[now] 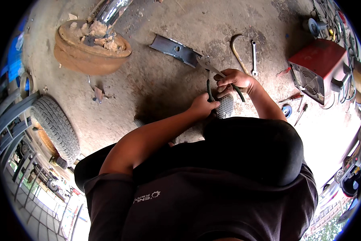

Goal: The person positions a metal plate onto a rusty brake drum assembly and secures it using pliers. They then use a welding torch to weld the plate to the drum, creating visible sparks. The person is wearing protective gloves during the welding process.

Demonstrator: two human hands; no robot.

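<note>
Left hand (pixel 203 105): we curl our fingers round one handle (pixel 208 86).
Right hand (pixel 233 79): our fingers curl round the other.
Pliers (pixel 213 69): legs spread, tips toward eleven o'clock.
Metal plate (pixel 170 47): half past ten, by the tips.
Red machine (pixel 318 58): near three o'clock.

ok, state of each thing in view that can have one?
Pliers: handles spread apart
Left hand: closed on one handle
Right hand: closed on the other
Flat metal bar: one end at the pliers' head; gripped or not, unclear
Wrench: lying on floor
Curved rod: bent, on floor
Red machine: on or off unclear
Brown drum: clumps on top
</note>
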